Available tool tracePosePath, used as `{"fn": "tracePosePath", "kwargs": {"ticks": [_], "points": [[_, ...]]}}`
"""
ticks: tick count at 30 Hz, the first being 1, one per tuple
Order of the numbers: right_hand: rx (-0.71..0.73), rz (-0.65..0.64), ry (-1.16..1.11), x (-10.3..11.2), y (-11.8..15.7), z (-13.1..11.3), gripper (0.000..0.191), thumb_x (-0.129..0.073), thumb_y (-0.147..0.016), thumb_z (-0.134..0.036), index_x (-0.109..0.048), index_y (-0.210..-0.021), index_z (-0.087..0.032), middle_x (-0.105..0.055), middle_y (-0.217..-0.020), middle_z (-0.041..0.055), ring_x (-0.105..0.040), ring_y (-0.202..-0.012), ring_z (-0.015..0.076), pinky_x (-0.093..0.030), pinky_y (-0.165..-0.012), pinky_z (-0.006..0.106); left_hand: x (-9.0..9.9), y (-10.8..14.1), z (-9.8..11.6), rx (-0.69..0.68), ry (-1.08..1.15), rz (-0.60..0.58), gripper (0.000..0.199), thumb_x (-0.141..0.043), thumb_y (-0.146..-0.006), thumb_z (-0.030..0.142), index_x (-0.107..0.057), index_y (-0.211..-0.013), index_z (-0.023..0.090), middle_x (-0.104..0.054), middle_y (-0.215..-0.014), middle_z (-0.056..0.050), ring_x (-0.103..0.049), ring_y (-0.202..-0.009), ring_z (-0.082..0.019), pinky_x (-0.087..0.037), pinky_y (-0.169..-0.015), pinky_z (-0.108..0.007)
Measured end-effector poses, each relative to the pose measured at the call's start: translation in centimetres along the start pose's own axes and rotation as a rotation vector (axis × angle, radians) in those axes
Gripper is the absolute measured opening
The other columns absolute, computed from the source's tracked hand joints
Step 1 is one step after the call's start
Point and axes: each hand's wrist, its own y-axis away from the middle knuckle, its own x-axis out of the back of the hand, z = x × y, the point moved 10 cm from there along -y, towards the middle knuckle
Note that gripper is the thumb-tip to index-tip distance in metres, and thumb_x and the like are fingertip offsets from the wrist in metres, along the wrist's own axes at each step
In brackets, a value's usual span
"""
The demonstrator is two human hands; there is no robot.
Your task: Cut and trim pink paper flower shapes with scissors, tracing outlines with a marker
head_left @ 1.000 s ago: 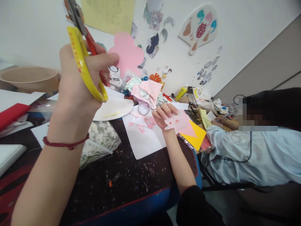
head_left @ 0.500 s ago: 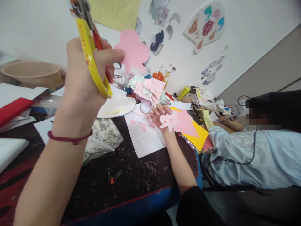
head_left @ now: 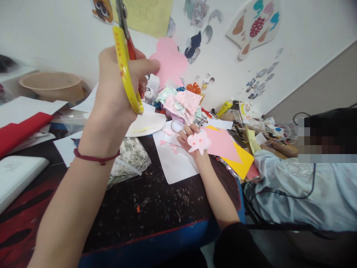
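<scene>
Your left hand (head_left: pixel 119 89) grips the yellow scissors (head_left: pixel 126 70) raised high above the worktop (head_left: pixel 156 208), your right hand (head_left: pixel 192 143) pinches the pink flower cutout (head_left: pixel 198 141) low over the white sheet (head_left: pixel 175 163), so trimming seems paused; bring both together carefully.

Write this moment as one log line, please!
left hand: holds scissors raised | right hand: holds pink cutout | table: paper scraps

Yellow-handled scissors (head_left: pixel 125 63) stand upright, the handle loop wrapped by the left fingers (head_left: pixel 145 67), blades pointing above them; a small pink flower-shaped paper cutout (head_left: pixel 198 142) lies flat against the right fingers (head_left: pixel 192 130).
</scene>
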Motion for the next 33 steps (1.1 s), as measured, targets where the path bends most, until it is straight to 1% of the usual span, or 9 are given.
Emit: {"fn": "tracePosePath", "kwargs": {"ticks": [6,11,15,19,21,24,26,30,33], "points": [[-0.047,-0.046,0.048,-0.5,-0.1,0.9,0.052,-0.070,-0.073,-0.048,-0.025,-0.064,-0.024,-0.020,-0.060,-0.0048,-0.017,-0.052,0.0145,-0.020,-0.050,0.029,0.0,0.0,-0.2,0.002,-0.006,0.003,0.022,-0.071,-0.056,0.014,-0.053,-0.050,0.025,-0.032,-0.044,0.003,-0.034,-0.037,-0.014,-0.015,-0.042,-0.034],[-0.067,-0.084,0.091,-1.1,-0.1,1.4,0.058,-0.073,-0.066,-0.057,-0.024,-0.064,-0.024,-0.023,-0.059,-0.0052,-0.021,-0.051,0.0136,-0.023,-0.048,0.029,-0.1,0.2,-0.3,0.010,-0.012,-0.022,0.022,-0.070,-0.059,0.014,-0.053,-0.051,0.024,-0.032,-0.043,0.004,-0.037,-0.037,-0.014,-0.016,-0.041,-0.033],[-0.128,-0.145,0.148,-2.2,0.6,2.5,0.052,-0.075,-0.064,-0.055,-0.033,-0.066,-0.025,-0.034,-0.063,-0.0046,-0.033,-0.053,0.0136,-0.029,-0.049,0.029,0.2,-0.2,-0.6,-0.002,0.004,-0.018,0.025,-0.072,-0.059,0.014,-0.052,-0.050,0.025,-0.032,-0.043,0.004,-0.033,-0.036,-0.013,-0.016,-0.040,-0.032],[-0.229,-0.239,0.257,-3.1,1.6,4.1,0.027,-0.074,-0.071,-0.037,-0.051,-0.073,-0.023,-0.050,-0.074,-0.0002,-0.050,-0.068,0.0162,-0.037,-0.055,0.028,0.3,-0.4,-0.8,0.026,0.004,-0.026,0.028,-0.072,-0.062,0.010,-0.050,-0.050,0.023,-0.033,-0.045,0.004,-0.034,-0.037,-0.012,-0.017,-0.040,-0.031],[-0.278,-0.307,0.329,-3.2,1.9,4.8,0.015,-0.071,-0.072,-0.028,-0.059,-0.076,-0.021,-0.057,-0.080,0.0026,-0.054,-0.076,0.0173,-0.040,-0.061,0.029,0.2,-0.2,-0.8,0.045,0.016,-0.035,0.029,-0.070,-0.065,0.006,-0.049,-0.053,0.022,-0.035,-0.049,0.004,-0.037,-0.038,-0.011,-0.020,-0.041,-0.029],[-0.339,-0.422,0.436,-3.2,2.3,5.5,0.006,-0.068,-0.073,-0.023,-0.066,-0.077,-0.018,-0.063,-0.083,0.0039,-0.055,-0.080,0.0171,-0.042,-0.073,0.031,0.0,0.1,-0.6,0.059,0.027,-0.046,0.028,-0.066,-0.069,0.004,-0.047,-0.058,0.021,-0.038,-0.056,0.004,-0.040,-0.041,-0.009,-0.027,-0.042,-0.027],[-0.379,-0.492,0.501,-3.1,2.6,5.8,0.005,-0.066,-0.076,-0.021,-0.068,-0.079,-0.018,-0.064,-0.082,0.0030,-0.056,-0.080,0.0166,-0.042,-0.077,0.032,0.1,0.2,-0.4,0.058,0.029,-0.047,0.028,-0.066,-0.070,0.004,-0.046,-0.058,0.021,-0.039,-0.059,0.003,-0.040,-0.042,-0.009,-0.029,-0.043,-0.027],[-0.469,-0.604,0.600,-2.8,3.2,6.1,0.008,-0.066,-0.083,-0.024,-0.070,-0.082,-0.017,-0.065,-0.081,0.0019,-0.055,-0.076,0.0144,-0.040,-0.072,0.030,0.1,0.3,-0.4,0.085,0.051,-0.039,0.031,-0.065,-0.069,0.003,-0.045,-0.054,0.021,-0.042,-0.061,0.001,-0.038,-0.041,-0.009,-0.026,-0.042,-0.029],[-0.490,-0.616,0.654,-2.2,3.2,5.7,0.013,-0.066,-0.087,-0.029,-0.071,-0.084,-0.017,-0.065,-0.083,0.0022,-0.056,-0.077,0.0136,-0.040,-0.072,0.029,-0.1,0.5,-0.2,0.103,0.074,-0.049,0.031,-0.064,-0.069,0.003,-0.045,-0.053,0.021,-0.044,-0.063,-0.001,-0.041,-0.043,-0.010,-0.026,-0.043,-0.029]]}}
